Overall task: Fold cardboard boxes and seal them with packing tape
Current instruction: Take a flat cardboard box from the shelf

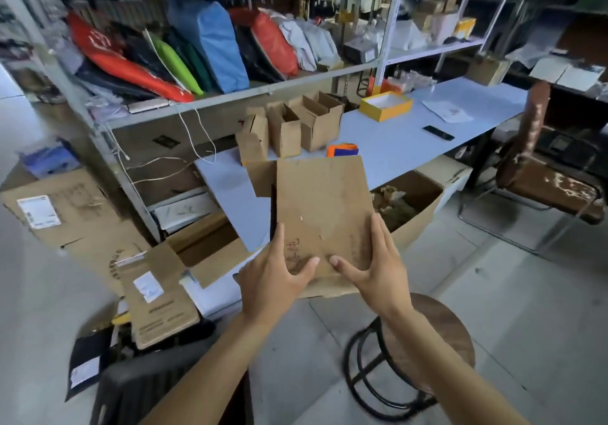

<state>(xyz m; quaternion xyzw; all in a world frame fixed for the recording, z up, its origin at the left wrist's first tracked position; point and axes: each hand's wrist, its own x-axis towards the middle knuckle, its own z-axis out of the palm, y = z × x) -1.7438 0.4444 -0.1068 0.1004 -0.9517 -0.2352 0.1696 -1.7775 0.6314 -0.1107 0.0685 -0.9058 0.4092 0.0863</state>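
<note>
Both hands, left hand (273, 280) and right hand (378, 270), are holding a still flat cardboard box (320, 214) above the table (411, 138); three folded boxes (289, 128) are standing there, seemingly untaped.

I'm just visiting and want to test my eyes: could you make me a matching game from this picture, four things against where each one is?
Things:
1. flat cardboard box
2. yellow tray
3. phone
4. round stool

Places:
A. on the floor, under the right forearm
B. lying on the table, near its front edge
C. held in both hands
D. on the table, beside the shelf post

Pairs: 1-C, 2-D, 3-B, 4-A
</note>
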